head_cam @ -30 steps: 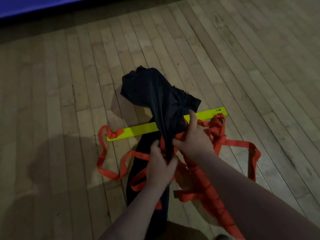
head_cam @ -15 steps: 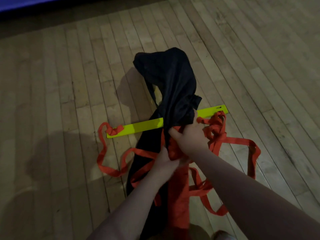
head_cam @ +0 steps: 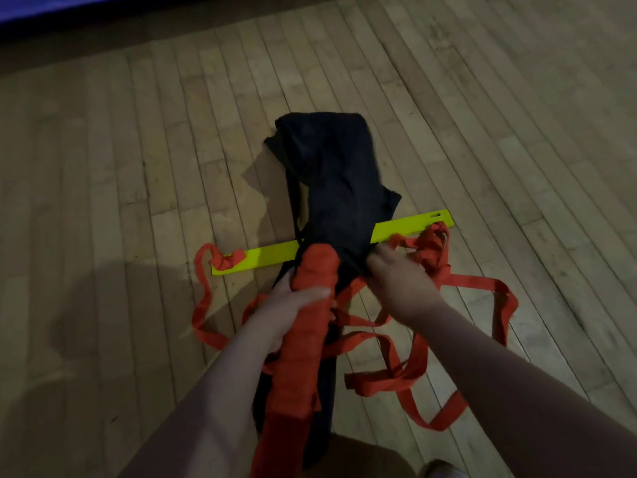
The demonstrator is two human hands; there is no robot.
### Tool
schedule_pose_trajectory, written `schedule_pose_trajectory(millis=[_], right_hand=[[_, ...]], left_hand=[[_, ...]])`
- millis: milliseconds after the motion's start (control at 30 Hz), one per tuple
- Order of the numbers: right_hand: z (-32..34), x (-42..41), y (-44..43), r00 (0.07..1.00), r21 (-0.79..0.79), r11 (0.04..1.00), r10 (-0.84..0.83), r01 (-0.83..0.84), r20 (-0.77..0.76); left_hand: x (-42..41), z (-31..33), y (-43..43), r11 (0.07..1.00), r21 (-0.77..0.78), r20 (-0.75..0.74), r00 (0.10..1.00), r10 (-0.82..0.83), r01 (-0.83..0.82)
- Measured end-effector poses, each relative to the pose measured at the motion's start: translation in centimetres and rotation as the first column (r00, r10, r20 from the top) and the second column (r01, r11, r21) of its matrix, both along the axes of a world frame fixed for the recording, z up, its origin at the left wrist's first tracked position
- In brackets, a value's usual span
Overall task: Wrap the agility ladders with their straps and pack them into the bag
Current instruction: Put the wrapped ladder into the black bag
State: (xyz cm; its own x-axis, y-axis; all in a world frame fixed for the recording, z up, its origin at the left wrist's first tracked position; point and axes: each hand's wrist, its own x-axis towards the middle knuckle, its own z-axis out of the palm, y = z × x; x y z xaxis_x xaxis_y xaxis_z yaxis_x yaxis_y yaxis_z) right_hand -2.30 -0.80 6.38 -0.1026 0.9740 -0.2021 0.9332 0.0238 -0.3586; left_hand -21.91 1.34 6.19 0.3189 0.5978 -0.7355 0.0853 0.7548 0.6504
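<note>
The left hand (head_cam: pixel 296 305) is clutching the wrapped ladder bundle (head_cam: pixel 315 270), its tip sitting at the bag's (head_cam: pixel 331 174) mouth, while the right hand (head_cam: pixel 396 281) is gripping that mouth's edge, ideally holding it wide so loose straps (head_cam: pixel 465 281) beside the bag aren't snagging.

The bag (head_cam: pixel 331 188) is plain black. The bundle (head_cam: pixel 312 270) is wound in orange-red webbing, the same orange-red as the loose straps (head_cam: pixel 472 281). One flat rung (head_cam: pixel 262 258) is fluorescent yellow-green. Floor (head_cam: pixel 103 167) — pale tan planks (a blue strip (head_cam: pixel 51 3) along the top edge).
</note>
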Motion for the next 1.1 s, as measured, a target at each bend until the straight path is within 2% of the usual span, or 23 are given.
schedule_pose_trajectory(millis=[33, 100, 167, 200, 267, 333, 400, 467, 567, 633, 667, 733, 800, 833, 900, 933, 1033, 1100], right_hand=[[-0.4, -0.4, -0.8, 0.997, -0.074, 0.994, 0.073, -0.075, -0.029], [0.0, -2.0, -1.4, 0.971, -0.163, 0.98, 0.078, -0.117, -0.227], [0.6, -3.8, -0.8, 0.899, -0.213, 0.976, -0.054, -0.045, -0.435], [0.9, -4.6, -0.4, 0.86, -0.248, 0.969, -0.135, 0.01, -0.492], [1.3, -5.7, 0.0, 0.778, -0.321, 0.944, -0.26, 0.079, -0.572], [1.8, -6.3, 0.1, 0.622, -0.399, 0.902, -0.41, 0.166, -0.667], [2.7, -6.2, 0.5, 0.386, -0.503, 0.838, -0.544, 0.209, -0.745], [3.6, -5.7, 0.9, 0.215, -0.583, 0.793, -0.609, 0.174, -0.764], [4.3, -5.6, 1.2, 0.097, -0.691, 0.718, -0.696, 0.078, -0.712], [4.5, -5.9, 1.3, 0.007, -0.721, 0.686, -0.725, 0.097, -0.689], [4.7, -6.0, 1.3, -0.003, -0.71, 0.691, -0.717, 0.134, -0.697], [4.5, -6.1, 1.3, 0.058, -0.665, 0.702, -0.697, 0.255, -0.714], [4.3, -6.3, 1.4, 0.11, -0.625, 0.698, -0.693, 0.35, -0.713], [4.2, -6.5, 1.5, 0.121, -0.611, 0.691, -0.694, 0.386, -0.709], [4.5, -6.8, 2.3, 0.125, -0.57, 0.663, -0.698, 0.486, -0.705], [4.8, -6.9, 2.9, 0.122, -0.545, 0.639, -0.702, 0.543, -0.701], [5.2, -7.2, 4.5, 0.095, -0.494, 0.569, -0.713, 0.657, -0.695], [5.5, -7.7, 5.0, 0.08, -0.496, 0.552, -0.719, 0.67, -0.69]], left_hand=[[0.6, 0.3, 0.6, 0.998, 0.0, -0.01, 0.998, 0.06, -0.06], [1.4, 0.7, 1.8, 0.985, 0.037, -0.081, 0.982, 0.169, -0.167], [1.6, 0.5, 2.4, 0.975, 0.06, -0.169, 0.96, 0.223, -0.216], [1.6, 0.4, 2.4, 0.969, 0.022, -0.18, 0.953, 0.244, -0.244], [1.2, 0.7, 2.4, 0.928, -0.107, -0.083, 0.934, 0.349, -0.356], [0.9, 1.4, 2.7, 0.858, -0.202, 0.087, 0.864, 0.495, -0.472], [0.6, 1.9, 3.6, 0.81, -0.244, 0.165, 0.801, 0.576, -0.533], [0.8, 2.6, 4.4, 0.793, -0.233, 0.077, 0.802, 0.592, -0.563], [1.8, 3.4, 5.3, 0.745, -0.265, -0.016, 0.776, 0.631, -0.612], [2.0, 3.7, 5.6, 0.716, -0.249, -0.082, 0.751, 0.655, -0.652], [1.9, 3.3, 5.6, 0.712, -0.205, -0.124, 0.74, 0.661, -0.671], [1.4, 2.4, 5.4, 0.748, 0.055, -0.246, 0.717, 0.653, -0.662], [0.6, 2.1, 5.0, 0.713, 0.347, -0.229, 0.683, 0.694, -0.609], [0.2, 2.7, 4.7, 0.684, 0.43, -0.198, 0.678, 0.708, -0.589], [-0.3, 3.4, 4.5, 0.609, 0.449, -0.071, 0.654, 0.753, -0.653], [-0.3, 3.6, 4.3, 0.608, 0.431, -0.032, 0.662, 0.749, -0.667], [1.1, 5.3, 2.4, 0.752, 0.41, -0.106, 0.791, 0.602, -0.517], [1.7, 5.8, 1.0, 0.835, 0.345, -0.083, 0.873, 0.482, -0.428]])
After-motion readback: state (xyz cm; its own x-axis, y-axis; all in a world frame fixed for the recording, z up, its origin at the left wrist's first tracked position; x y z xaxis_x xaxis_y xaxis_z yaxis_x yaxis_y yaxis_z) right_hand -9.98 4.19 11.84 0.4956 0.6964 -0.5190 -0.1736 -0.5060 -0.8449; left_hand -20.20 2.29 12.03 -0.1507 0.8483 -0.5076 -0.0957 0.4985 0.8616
